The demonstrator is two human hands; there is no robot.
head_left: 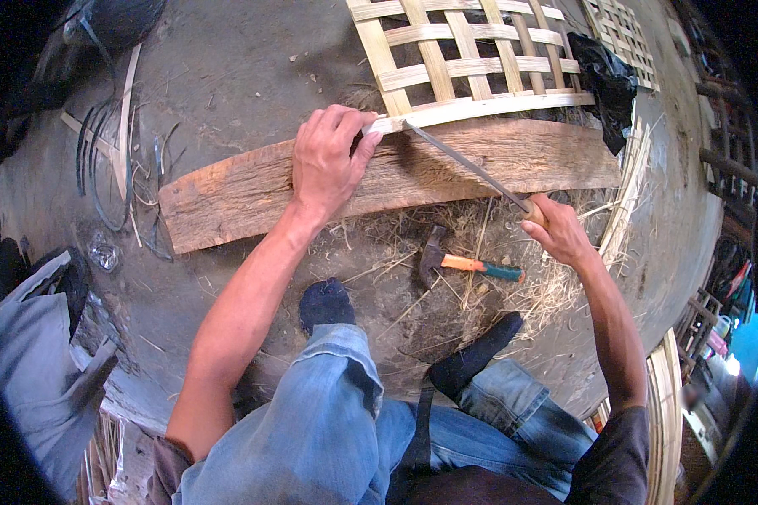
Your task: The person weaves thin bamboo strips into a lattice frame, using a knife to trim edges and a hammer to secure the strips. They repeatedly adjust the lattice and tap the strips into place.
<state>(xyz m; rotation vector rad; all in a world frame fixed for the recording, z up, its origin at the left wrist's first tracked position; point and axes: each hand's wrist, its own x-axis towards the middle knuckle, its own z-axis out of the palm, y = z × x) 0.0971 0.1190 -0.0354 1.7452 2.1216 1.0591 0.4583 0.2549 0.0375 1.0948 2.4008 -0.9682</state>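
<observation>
The left hand (328, 160) presses down on the near left corner of a woven bamboo lattice (472, 59), its fingers curled and pinched over the end of the lattice's nearest strip where it lies on a rough wooden plank (253, 198). The right hand (558, 231) is closed tight around the handle of a long thin blade (463, 164), which slants up and to the left so its tip meets that same strip just right of the left hand. On the ground nearer the person, among dry shavings, lies a hammer (467, 263) with an orange and green handle. A black bag (606, 84) sits at the lattice's right edge.
</observation>
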